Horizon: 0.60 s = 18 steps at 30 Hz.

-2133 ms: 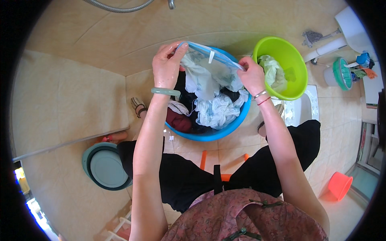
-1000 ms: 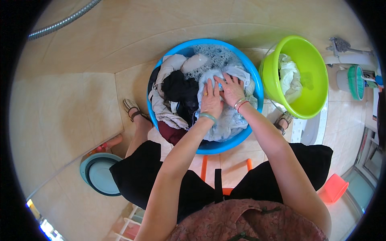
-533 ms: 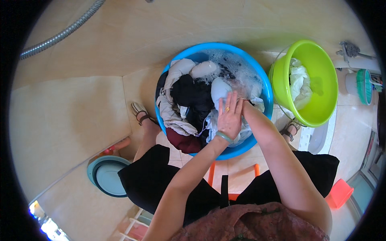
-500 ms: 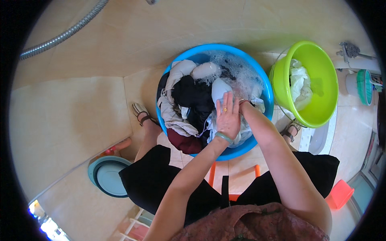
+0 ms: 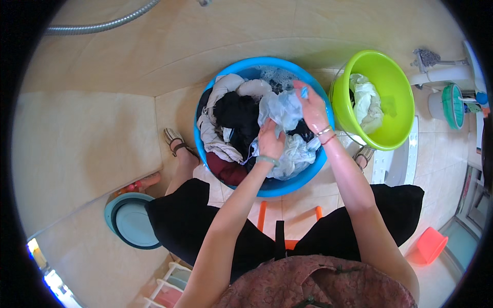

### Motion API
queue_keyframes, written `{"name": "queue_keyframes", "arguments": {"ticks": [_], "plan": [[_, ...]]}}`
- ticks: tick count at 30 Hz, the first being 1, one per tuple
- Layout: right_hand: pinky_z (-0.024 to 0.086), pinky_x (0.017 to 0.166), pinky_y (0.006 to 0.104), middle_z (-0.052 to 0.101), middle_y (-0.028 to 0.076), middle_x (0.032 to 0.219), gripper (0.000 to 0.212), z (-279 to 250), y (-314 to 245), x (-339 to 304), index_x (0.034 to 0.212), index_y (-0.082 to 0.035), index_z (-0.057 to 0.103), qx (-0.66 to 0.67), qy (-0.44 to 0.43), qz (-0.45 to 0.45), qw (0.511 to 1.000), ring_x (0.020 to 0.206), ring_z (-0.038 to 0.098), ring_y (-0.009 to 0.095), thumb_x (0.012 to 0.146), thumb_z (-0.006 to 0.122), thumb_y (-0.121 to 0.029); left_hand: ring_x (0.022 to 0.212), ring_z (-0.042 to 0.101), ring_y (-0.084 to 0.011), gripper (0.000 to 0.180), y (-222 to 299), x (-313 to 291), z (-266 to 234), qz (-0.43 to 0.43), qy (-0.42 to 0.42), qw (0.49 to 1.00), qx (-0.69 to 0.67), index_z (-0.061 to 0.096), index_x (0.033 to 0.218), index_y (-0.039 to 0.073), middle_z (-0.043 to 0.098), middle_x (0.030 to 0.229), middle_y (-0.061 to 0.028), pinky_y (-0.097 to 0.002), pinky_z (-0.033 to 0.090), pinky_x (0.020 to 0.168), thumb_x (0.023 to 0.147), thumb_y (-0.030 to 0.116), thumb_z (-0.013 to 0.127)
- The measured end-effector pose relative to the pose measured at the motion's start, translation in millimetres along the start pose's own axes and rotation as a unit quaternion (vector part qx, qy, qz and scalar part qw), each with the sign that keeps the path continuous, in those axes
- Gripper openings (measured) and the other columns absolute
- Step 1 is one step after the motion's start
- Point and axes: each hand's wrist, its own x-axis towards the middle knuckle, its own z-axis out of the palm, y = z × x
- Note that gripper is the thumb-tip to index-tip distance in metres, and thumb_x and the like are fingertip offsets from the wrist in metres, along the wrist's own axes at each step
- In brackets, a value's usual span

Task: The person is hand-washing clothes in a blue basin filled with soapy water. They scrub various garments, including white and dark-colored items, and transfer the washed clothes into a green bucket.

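Note:
A wet, pale blue-white thin garment (image 5: 280, 109) is bunched up between my hands over the blue tub (image 5: 291, 192). On its near side, my left hand (image 5: 270, 141) has its fingers closed on the cloth. My right hand (image 5: 312, 109) grips the same garment from the right, a bit of light blue showing between thumb and fingers. More pale wet cloth (image 5: 295, 161) lies below in the tub. Next to it are black clothes (image 5: 239, 118), a beige-grey garment (image 5: 211, 131) and a dark red one (image 5: 224, 169). Suds (image 5: 277, 76) float at the far side.
A lime-green bucket (image 5: 400, 92) with white cloth (image 5: 367, 105) inside stands right of the tub. Left of my knee is a grey-blue basin (image 5: 137, 226); a coral container (image 5: 430, 245) lies at lower right. A metal hose (image 5: 108, 24) hangs at the upper left wall.
My hands were pressed close together low on the pale cloth in the suds. Now they are farther apart, the right one higher and to the right, with the garment lifted between them.

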Motion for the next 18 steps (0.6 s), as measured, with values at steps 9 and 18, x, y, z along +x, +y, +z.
{"name": "queue_keyframes", "arguments": {"ticks": [9,18], "plan": [[0.05,0.082,0.0281,0.066,0.008,0.107,0.023,-63,-152,-82,0.117,-0.001,0.058,0.288,-0.087,-0.101,0.948,0.096,0.062,0.014,0.097,0.051,-0.01,0.136,0.033,-0.033,0.087,94,-6,-73,-0.335,-0.055,0.564,-0.752,0.028,0.145,0.013,0.034,0.148,-0.0133,-0.0588,0.04,0.099,0.083,0.068,0.055],[0.05,0.073,0.0282,0.067,0.009,0.085,0.018,-67,-148,-126,0.106,0.002,0.06,0.318,-0.258,-0.147,0.9,0.079,0.065,0.015,0.094,0.055,-0.01,0.097,0.065,-0.0304,0.038,62,-6,-72,-0.219,-0.165,0.66,-0.7,0.059,0.115,0.003,0.067,0.106,-0.0164,-0.041,0.053,0.085,0.091,0.032,0.058]]}}
